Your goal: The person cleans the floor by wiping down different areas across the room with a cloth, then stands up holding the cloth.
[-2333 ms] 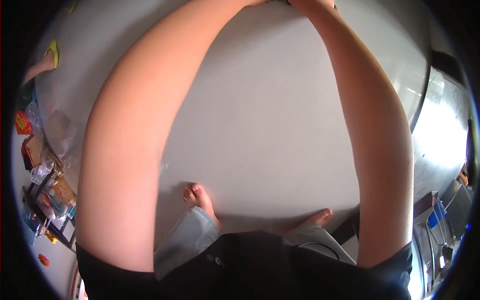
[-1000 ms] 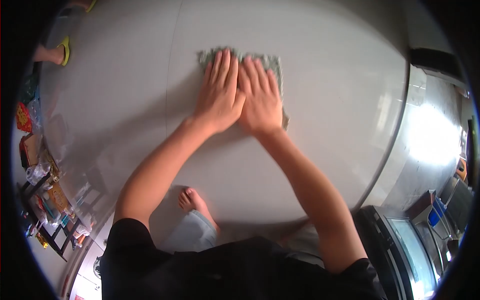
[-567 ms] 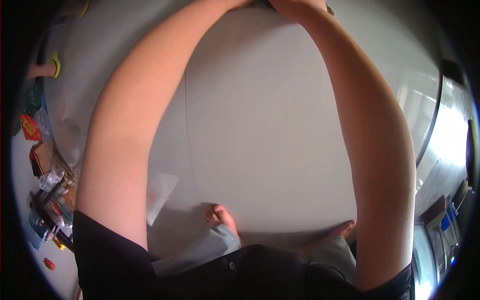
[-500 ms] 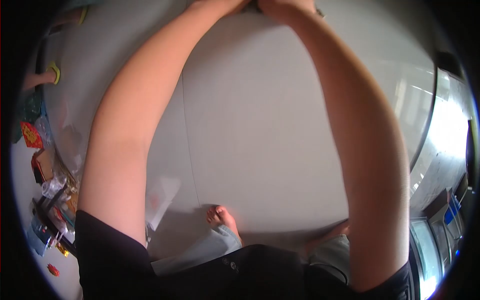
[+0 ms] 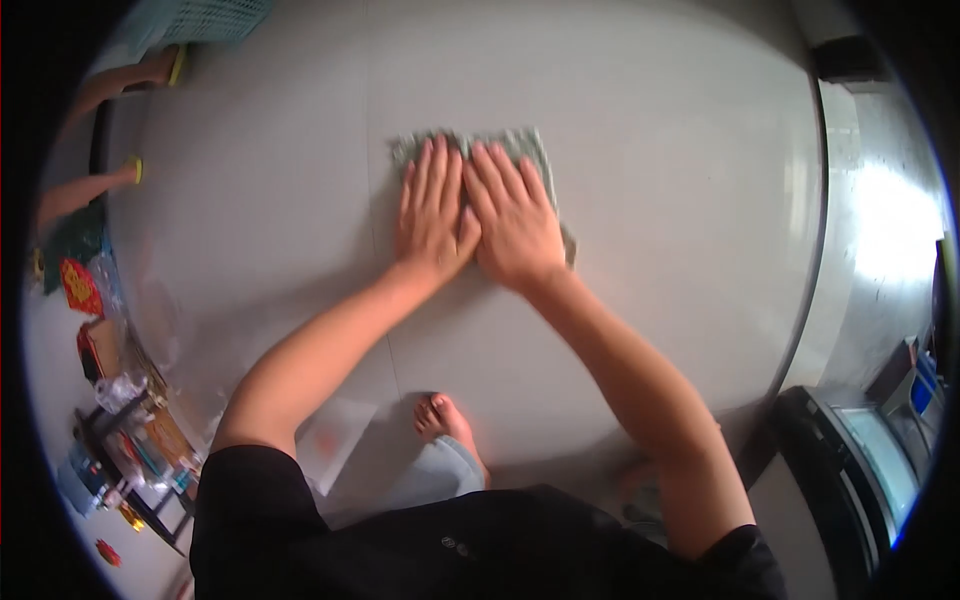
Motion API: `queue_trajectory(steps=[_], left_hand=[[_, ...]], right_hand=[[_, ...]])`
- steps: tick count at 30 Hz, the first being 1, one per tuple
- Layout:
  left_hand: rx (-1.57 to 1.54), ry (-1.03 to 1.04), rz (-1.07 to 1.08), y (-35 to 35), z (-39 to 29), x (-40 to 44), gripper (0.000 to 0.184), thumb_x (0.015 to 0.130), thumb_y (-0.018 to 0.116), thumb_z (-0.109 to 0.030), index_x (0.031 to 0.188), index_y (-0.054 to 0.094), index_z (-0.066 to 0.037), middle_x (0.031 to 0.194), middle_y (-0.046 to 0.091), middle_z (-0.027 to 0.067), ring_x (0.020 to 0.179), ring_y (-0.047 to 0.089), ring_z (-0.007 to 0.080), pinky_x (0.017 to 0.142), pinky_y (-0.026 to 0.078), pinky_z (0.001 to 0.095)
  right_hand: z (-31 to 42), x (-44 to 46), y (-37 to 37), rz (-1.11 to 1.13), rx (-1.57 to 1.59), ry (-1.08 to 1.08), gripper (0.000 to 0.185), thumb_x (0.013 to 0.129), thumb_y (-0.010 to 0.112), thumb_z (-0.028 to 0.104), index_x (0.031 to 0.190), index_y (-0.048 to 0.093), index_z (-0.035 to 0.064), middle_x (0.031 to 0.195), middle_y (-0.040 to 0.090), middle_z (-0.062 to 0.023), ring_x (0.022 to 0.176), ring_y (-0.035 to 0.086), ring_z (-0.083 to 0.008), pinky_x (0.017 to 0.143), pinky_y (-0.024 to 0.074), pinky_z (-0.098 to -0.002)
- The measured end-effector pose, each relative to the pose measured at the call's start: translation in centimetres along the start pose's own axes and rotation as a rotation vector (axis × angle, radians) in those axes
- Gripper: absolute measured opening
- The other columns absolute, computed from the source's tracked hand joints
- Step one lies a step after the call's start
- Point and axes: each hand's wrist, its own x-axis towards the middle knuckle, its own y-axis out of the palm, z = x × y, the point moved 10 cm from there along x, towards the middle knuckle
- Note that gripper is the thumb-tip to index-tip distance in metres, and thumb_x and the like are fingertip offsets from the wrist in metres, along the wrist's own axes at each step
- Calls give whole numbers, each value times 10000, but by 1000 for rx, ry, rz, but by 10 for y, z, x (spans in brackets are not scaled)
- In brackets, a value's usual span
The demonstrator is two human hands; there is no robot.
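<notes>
A greenish-grey cloth point(image 5: 526, 141) lies spread on the smooth grey floor point(image 5: 620, 330), its upper and right edges showing around my hands. My left hand point(image 5: 432, 215) rests flat on the cloth's left part, fingers stretched forward. Beside it, my right hand point(image 5: 515, 228) presses flat on the right part, fingers also straight and slightly apart. The thumb of my left hand touches or nearly touches my right hand. Most of the cloth's middle is hidden under both palms.
My bare foot point(image 5: 440, 415) is on the floor below. Another person's legs in yellow slippers point(image 5: 137, 170) are at left, near a teal basket point(image 5: 205, 20). A cluttered rack point(image 5: 135, 440) stands lower left. A black-framed glass-topped object point(image 5: 850, 470) is at lower right.
Both hands have come back toward my body from the top edge of the view, and the cloth is now plainly visible under them. My elbows are more bent.
</notes>
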Motion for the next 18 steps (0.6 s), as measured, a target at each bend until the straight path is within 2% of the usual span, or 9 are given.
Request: queue_trajectory(steps=[2,4,5,8,10,12,16,18], left_hand=[[-33,-29,78,3,-31,-70,809,1040,403,-409,1642,349,129,1743,296,334,1656,221,487,1366,136,599],[-73,-78,194,5,-64,-144,821,972,541,-315,1591,360,194,1709,292,401,1617,242,570,1343,179,643],[-133,-129,223,0,-80,-175,813,946,584,-267,1570,374,209,1689,301,424,1605,258,581,1334,202,650],[-229,-305,327,-9,-107,-250,850,949,620,-280,1573,343,226,1688,273,439,1616,216,590,1326,214,653],[-217,-342,368,-13,-105,-263,871,993,590,-315,1594,281,233,1709,209,441,1630,163,588,1333,186,642],[-259,-487,330,-9,-98,-250,864,1009,583,-309,1598,263,236,1712,190,445,1630,147,595,1333,179,641],[-286,-657,163,-15,-42,-188,848,999,602,-218,1611,226,232,1711,162,462,1623,129,614,1342,134,632],[-200,-657,58,-12,3,-146,835,1005,576,-232,1623,234,215,1727,166,438,1642,109,587,1349,108,626]], right_hand=[[28,-63,11,110,49,-28,659,1070,480,350,1641,468,23,1754,398,-156,1647,325,-316,1342,231,-535],[60,-131,13,164,86,-115,647,1028,536,318,1596,521,9,1716,447,-196,1615,379,-359,1325,251,-562],[74,-163,16,225,116,-139,646,1023,543,306,1595,519,5,1708,457,-202,1611,390,-362,1321,260,-565],[112,-226,25,417,120,-311,665,1005,567,286,1602,500,1,1715,449,-199,1621,380,-359,1319,269,-567],[113,-213,26,476,136,-392,686,1009,561,300,1621,474,3,1739,415,-176,1637,351,-334,1328,260,-552],[113,-204,32,555,193,-476,707,1012,555,313,1639,448,5,1764,380,-154,1654,323,-308,1337,251,-538],[106,-115,39,477,163,-388,692,1051,532,336,1666,412,45,1770,370,-127,1665,294,-299,1354,219,-521],[102,-47,43,393,142,-387,685,1063,521,341,1679,397,67,1770,370,-117,1667,287,-294,1358,208,-514]])
